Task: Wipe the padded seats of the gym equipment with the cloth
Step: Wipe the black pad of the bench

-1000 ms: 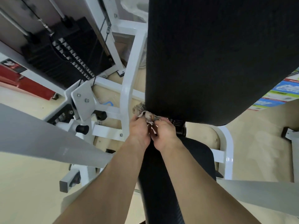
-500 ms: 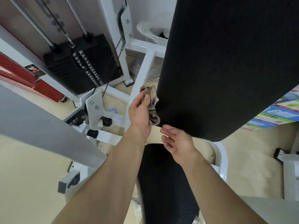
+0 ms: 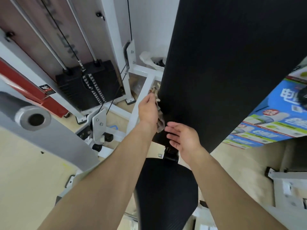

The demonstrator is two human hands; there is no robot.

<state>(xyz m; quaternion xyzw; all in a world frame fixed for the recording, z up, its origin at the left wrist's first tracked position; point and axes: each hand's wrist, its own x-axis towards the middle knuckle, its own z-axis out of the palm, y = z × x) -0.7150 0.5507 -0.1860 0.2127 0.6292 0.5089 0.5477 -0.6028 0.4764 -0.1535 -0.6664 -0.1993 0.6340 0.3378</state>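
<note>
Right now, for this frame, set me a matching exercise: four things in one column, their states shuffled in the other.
Things:
1. left hand
2. right hand
3. cloth
4. weight stack

States:
A. fingers straight, holding nothing
B. stacked black plates, far from both hands
C. crumpled against the back pad's left edge
D. holds the cloth

Pairs: 1-D, 2-A, 3-C, 4-B.
</note>
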